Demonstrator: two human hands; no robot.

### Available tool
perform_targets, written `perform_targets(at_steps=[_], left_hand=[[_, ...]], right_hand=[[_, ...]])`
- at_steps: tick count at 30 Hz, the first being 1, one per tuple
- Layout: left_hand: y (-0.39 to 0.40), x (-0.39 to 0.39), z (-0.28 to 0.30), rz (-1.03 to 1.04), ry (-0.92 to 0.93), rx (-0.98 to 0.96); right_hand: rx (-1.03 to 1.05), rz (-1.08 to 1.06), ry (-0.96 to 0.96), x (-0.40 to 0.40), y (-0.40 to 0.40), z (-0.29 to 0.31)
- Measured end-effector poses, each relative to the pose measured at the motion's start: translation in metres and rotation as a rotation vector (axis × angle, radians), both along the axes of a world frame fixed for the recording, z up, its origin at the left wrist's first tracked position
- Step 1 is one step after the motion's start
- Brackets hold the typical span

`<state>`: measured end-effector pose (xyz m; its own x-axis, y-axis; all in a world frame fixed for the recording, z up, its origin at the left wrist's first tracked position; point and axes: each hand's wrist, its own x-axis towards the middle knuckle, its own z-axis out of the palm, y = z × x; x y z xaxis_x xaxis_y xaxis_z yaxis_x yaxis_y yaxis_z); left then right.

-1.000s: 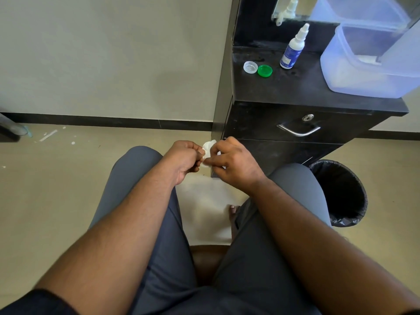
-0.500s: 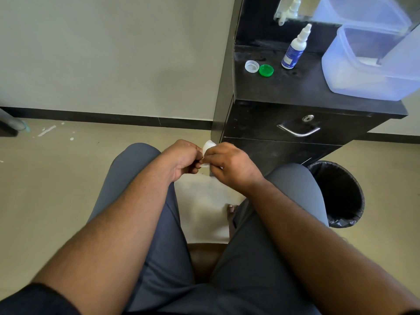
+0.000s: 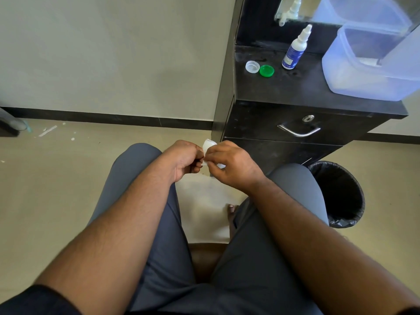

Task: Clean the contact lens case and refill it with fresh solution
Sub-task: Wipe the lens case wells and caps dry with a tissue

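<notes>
Seen from the head camera, a black cabinet (image 3: 318,87) stands ahead and to the right of the seated person; on its top sit a clear cap (image 3: 252,66) and a green cap (image 3: 266,70), side by side and just about touching, both lying open side up; nothing can be made out inside either. Near them stands a small white bottle (image 3: 295,50) with a blue label, upright, its nozzle closed by a white tip. At the right a pale blue plastic tub (image 3: 363,71) rests on the cabinet top; something white lies at its bottom (what it is cannot be told), and the tub is cut off by the frame edge. On the floor beside the cabinet stands a bin (image 3: 341,194) lined with a black bag; its inside is too dark to read.

The left hand (image 3: 184,159) and the right hand (image 3: 231,165) meet above the knees; both have their fingers curled and pinch a small white thing (image 3: 209,145) between them, most likely the lens case wrapped in tissue, though the fingers hide most of it.

Compared with half a second before, the hands sit in much the same place and the grip looks unchanged; the white piece pokes up between the knuckles as it did; the caps and bottle have not moved.

A mirror (image 3: 293,10) above the cabinet shows a reflected bottle, only partly in frame.
</notes>
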<state>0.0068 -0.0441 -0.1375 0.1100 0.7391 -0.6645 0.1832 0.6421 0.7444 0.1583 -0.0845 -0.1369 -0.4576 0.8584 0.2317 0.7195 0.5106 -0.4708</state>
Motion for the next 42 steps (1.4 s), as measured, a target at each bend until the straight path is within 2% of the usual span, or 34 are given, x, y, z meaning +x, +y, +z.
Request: perform_targets(at_steps=[17, 21, 26, 28, 30, 32, 34, 36, 39, 42], left_hand=[[-0.007, 0.014, -0.001, 0.081, 0.036, 0.077], [-0.005, 0.011, -0.002, 0.109, 0.04, 0.072], [-0.003, 0.003, -0.003, 0.095, 0.008, 0.061], [-0.003, 0.0, -0.002, 0.026, -0.038, 0.067], [-0.003, -0.002, -0.001, -0.121, 0.006, 0.156], [-0.003, -0.004, -0.002, -0.307, 0.2, 0.308], [-0.003, -0.005, -0.004, -0.481, 0.402, 0.432], [-0.003, -0.005, -0.004, -0.592, 0.489, 0.46], [-0.003, -0.003, -0.003, -0.626, 0.441, 0.447], [-0.004, -0.004, -0.001, -0.562, 0.269, 0.4]], right_hand=[[-0.177, -0.284, 0.1, -0.01, 0.005, -0.006], [-0.215, -0.228, 0.179, -0.001, 0.005, -0.003], [-0.254, -0.229, 0.137, 0.011, 0.007, -0.002], [-0.251, -0.298, 0.106, 0.015, 0.009, -0.004], [-0.244, -0.39, 0.127, 0.019, 0.013, -0.003], [-0.281, -0.482, 0.266, 0.023, 0.016, 0.0], [-0.337, -0.486, 0.4, 0.023, 0.015, 0.004], [-0.337, -0.372, 0.369, 0.022, 0.011, 0.006], [-0.3, -0.191, 0.218, 0.018, 0.004, 0.003], [-0.317, -0.223, 0.214, 0.018, 0.008, -0.001]])
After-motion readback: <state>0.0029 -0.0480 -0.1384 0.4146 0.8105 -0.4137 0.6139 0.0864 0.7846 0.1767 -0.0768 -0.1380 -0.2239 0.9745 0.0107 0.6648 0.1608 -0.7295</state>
